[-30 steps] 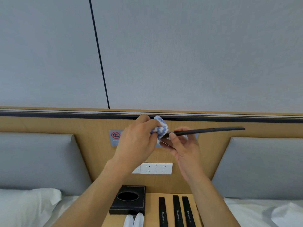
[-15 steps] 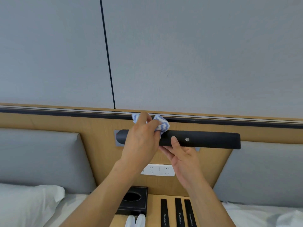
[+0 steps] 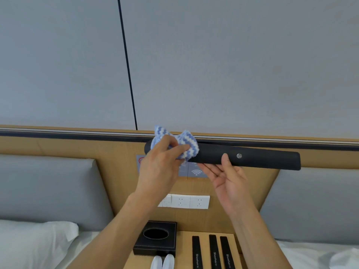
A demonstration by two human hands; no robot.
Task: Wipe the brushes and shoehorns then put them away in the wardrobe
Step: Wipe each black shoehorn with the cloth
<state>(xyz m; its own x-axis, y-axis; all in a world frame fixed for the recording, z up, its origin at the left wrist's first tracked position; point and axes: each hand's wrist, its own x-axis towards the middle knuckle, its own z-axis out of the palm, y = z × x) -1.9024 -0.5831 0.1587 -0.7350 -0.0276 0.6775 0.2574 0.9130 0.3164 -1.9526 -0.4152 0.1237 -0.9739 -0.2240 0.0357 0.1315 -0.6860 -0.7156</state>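
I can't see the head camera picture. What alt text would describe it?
A person's left hand rubs a blue-and-white cloth along a long black shoehorn, which the right hand holds level from below, in front of a wooden headboard. Below, three more black shoehorns lie beside a black tissue box on a bedside table.

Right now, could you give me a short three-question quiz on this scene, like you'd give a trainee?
1. True or false: the left hand holds a blue-and-white cloth against the black shoehorn.
2. How many black shoehorns lie on the wooden nightstand?
3. Which steadies the shoehorn from below: A) the right hand B) the tissue box?

Key: 1 true; 2 three; 3 A.
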